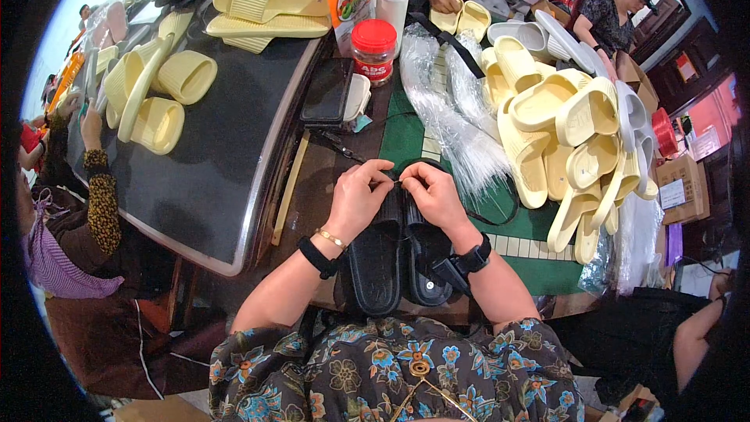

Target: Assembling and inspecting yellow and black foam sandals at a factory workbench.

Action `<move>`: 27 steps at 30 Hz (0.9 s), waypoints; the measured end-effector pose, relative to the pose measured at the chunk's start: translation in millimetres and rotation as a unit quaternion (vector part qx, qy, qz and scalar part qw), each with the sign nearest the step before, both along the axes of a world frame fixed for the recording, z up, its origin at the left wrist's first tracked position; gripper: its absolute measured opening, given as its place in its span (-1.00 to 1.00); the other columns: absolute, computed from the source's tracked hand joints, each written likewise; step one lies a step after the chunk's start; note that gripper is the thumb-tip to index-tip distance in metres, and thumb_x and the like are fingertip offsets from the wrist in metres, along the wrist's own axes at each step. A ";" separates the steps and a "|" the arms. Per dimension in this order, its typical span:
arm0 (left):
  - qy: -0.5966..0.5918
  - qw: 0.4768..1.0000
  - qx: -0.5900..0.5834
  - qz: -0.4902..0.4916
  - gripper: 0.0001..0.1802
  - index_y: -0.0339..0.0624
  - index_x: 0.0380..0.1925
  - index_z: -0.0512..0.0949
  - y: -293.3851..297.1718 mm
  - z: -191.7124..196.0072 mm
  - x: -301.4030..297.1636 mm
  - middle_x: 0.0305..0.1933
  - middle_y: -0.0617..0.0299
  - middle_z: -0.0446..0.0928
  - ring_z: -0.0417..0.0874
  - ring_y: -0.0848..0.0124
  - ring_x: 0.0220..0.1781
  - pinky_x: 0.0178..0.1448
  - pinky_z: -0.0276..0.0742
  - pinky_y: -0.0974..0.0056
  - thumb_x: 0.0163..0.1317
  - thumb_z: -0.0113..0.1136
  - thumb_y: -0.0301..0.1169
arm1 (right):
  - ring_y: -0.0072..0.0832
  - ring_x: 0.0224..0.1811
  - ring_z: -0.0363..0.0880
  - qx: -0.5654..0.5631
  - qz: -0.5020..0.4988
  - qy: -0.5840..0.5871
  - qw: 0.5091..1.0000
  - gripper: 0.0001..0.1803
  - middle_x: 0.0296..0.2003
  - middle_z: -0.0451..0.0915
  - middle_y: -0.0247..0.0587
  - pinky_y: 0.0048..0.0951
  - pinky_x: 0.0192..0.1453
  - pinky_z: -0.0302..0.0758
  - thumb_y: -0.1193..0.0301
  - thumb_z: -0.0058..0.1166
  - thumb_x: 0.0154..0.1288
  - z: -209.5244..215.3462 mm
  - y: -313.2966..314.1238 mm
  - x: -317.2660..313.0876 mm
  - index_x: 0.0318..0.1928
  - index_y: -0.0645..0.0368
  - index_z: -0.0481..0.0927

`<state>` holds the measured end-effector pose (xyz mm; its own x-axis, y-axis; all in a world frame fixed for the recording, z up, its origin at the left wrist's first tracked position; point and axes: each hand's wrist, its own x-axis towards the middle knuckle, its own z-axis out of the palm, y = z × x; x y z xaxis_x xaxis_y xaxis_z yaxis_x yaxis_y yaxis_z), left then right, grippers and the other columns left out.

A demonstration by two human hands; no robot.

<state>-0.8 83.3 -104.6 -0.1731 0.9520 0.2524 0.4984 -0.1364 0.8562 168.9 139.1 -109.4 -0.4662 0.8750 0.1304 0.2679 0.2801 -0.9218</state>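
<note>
Both hands meet over a pair of black slides (376, 270) lying side by side on the near tabletop (314, 180), soles up or down being hard to tell at the far ends under the fingers. The left hand (355, 197) and the right hand (434, 197) each pinch, thumb against fingertips, at a thin strand (398, 180) above the slides' far part; it is too small to make out fully. Beyond the right hand, clear plastic strands (465, 137) lie across a green mat (531, 270), with a heap of cream slides (551, 117) to their right. Farther off, left of the strands, stands a red-lidded jar (373, 51), near a dark flat rectangular object (326, 92). More cream slides (269, 4) rest on a dark tabletop (211, 164) at left.
</note>
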 end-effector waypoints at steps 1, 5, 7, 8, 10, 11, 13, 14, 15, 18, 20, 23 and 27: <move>0.001 1.000 0.017 0.000 -0.71 -0.20 -0.18 0.64 -0.2 0.5 0.3 -0.42 0.21 0.66 0.64 0.25 -0.35 -0.24 0.56 0.17 0.02 0.35 -0.54 | -0.34 -0.35 0.60 0.007 0.001 -0.008 1.000 -0.84 -0.39 0.63 -0.10 -0.38 -0.22 0.49 0.44 0.10 0.26 0.2 0.2 0.1 -0.24 0.28 0.60; 0.008 1.000 0.027 -0.007 -0.71 -0.20 -0.18 0.65 -0.8 3.0 0.7 -0.43 0.21 0.66 0.63 0.24 -0.36 -0.24 0.56 0.17 0.02 0.36 -0.55 | -0.28 -0.33 0.64 0.016 0.002 -0.028 0.999 -0.85 -0.39 0.64 -0.07 -0.34 -0.20 0.51 0.44 0.11 0.24 2.1 0.7 -0.1 -0.25 0.28 0.61; 0.002 1.000 0.018 -0.013 -0.70 -0.18 -0.17 0.65 -1.7 4.8 0.7 -0.43 0.21 0.66 0.63 0.24 -0.37 -0.24 0.56 0.17 0.03 0.34 -0.56 | -0.29 -0.35 0.64 0.017 0.004 -0.032 0.999 -0.85 -0.40 0.65 -0.07 -0.34 -0.21 0.52 0.44 0.11 0.23 3.4 0.5 -0.8 -0.26 0.28 0.62; -0.003 1.000 0.020 -0.014 -0.70 -0.18 -0.17 0.65 -2.0 5.6 0.9 -0.43 0.21 0.66 0.63 0.24 -0.37 -0.24 0.56 0.17 0.03 0.34 -0.56 | -0.30 -0.36 0.64 0.007 0.005 -0.035 0.999 -0.85 -0.40 0.65 -0.07 -0.34 -0.21 0.52 0.44 0.11 0.23 4.0 0.7 -1.0 -0.27 0.28 0.62; 0.014 0.999 0.031 -0.018 -0.69 -0.16 -0.16 0.64 -2.4 7.0 1.0 -0.44 0.22 0.65 0.63 0.23 -0.35 -0.20 0.55 0.17 0.03 0.34 -0.55 | -0.31 -0.37 0.64 0.004 0.011 -0.039 0.999 -0.84 -0.41 0.65 -0.07 -0.34 -0.22 0.52 0.44 0.11 0.22 5.1 2.2 -1.1 -0.27 0.29 0.62; 0.011 0.999 0.030 -0.018 -0.69 -0.16 -0.16 0.64 -2.7 7.5 0.7 -0.44 0.22 0.65 0.63 0.23 -0.35 -0.20 0.55 0.17 0.03 0.34 -0.55 | -0.32 -0.39 0.64 -0.015 0.015 -0.044 0.999 -0.84 -0.41 0.66 -0.07 -0.34 -0.23 0.52 0.44 0.11 0.21 5.8 3.2 -1.0 -0.28 0.29 0.63; 0.046 0.998 0.033 -0.025 -0.67 -0.16 -0.14 0.63 -3.2 8.3 -0.4 -0.43 0.25 0.66 0.65 0.26 -0.27 -0.11 0.54 0.20 0.03 0.34 -0.58 | -0.33 -0.40 0.63 -0.013 0.024 -0.049 0.998 -0.84 -0.42 0.66 -0.07 -0.34 -0.23 0.53 0.44 0.11 0.20 7.3 5.6 -0.1 -0.29 0.28 0.63; 0.042 0.998 0.031 -0.026 -0.67 -0.16 -0.14 0.63 -3.3 8.4 -0.7 -0.43 0.25 0.66 0.65 0.26 -0.27 -0.11 0.54 0.20 0.03 0.34 -0.58 | -0.34 -0.40 0.63 -0.020 0.032 -0.057 0.998 -0.84 -0.44 0.65 -0.07 -0.35 -0.23 0.53 0.43 0.11 0.20 8.0 6.9 0.1 -0.29 0.28 0.63; 0.055 0.997 0.041 -0.027 -0.68 -0.15 -0.15 0.63 -3.4 8.4 -0.8 -0.44 0.25 0.66 0.65 0.25 -0.28 -0.11 0.53 0.19 0.03 0.33 -0.58 | -0.34 -0.40 0.63 -0.020 0.032 -0.057 0.998 -0.84 -0.44 0.65 -0.07 -0.35 -0.23 0.53 0.43 0.11 0.20 8.6 8.0 -0.2 -0.29 0.28 0.63; 0.076 0.995 0.054 -0.030 -0.69 -0.14 -0.17 0.63 -3.1 7.7 -0.4 -0.45 0.26 0.65 0.63 0.24 -0.30 -0.11 0.51 0.18 0.02 0.33 -0.58 | -0.35 -0.40 0.63 -0.028 0.048 -0.094 0.994 -0.83 -0.45 0.65 -0.08 -0.36 -0.23 0.53 0.42 0.11 0.18 8.8 9.6 -1.6 -0.30 0.27 0.64; 0.084 0.994 0.056 -0.031 -0.69 -0.13 -0.18 0.63 -3.2 7.2 0.0 -0.45 0.27 0.65 0.63 0.23 -0.31 -0.11 0.51 0.18 0.02 0.32 -0.58 | -0.35 -0.41 0.63 -0.021 0.054 -0.098 0.994 -0.83 -0.47 0.65 -0.09 -0.36 -0.25 0.53 0.42 0.11 0.17 7.7 9.3 -2.9 -0.31 0.26 0.65; 0.096 0.993 0.064 -0.037 -0.70 -0.13 -0.19 0.64 -2.6 6.1 0.3 -0.47 0.28 0.65 0.62 0.24 -0.32 -0.14 0.50 0.18 0.01 0.33 -0.57 | -0.34 -0.42 0.63 0.018 0.063 -0.100 0.993 -0.83 -0.46 0.66 -0.08 -0.35 -0.26 0.53 0.42 0.12 0.16 4.7 11.6 -1.7 -0.31 0.26 0.65; 0.063 0.996 0.049 -0.030 -0.72 -0.16 -0.19 0.64 -3.9 4.6 0.3 -0.39 0.21 0.66 0.63 0.22 -0.26 -0.09 0.53 0.17 0.03 0.35 -0.55 | -0.47 -0.46 0.58 -0.004 0.064 -0.056 0.996 -0.83 -0.50 0.64 -0.17 -0.41 -0.30 0.49 0.40 0.14 0.18 -1.8 13.1 -0.2 -0.32 0.26 0.64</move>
<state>-0.6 79.4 -100.0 -0.0780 0.9297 0.3600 0.5887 -0.2484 0.7692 168.7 152.2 -111.2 -0.5855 0.8082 0.0634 0.3325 0.3108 -0.8904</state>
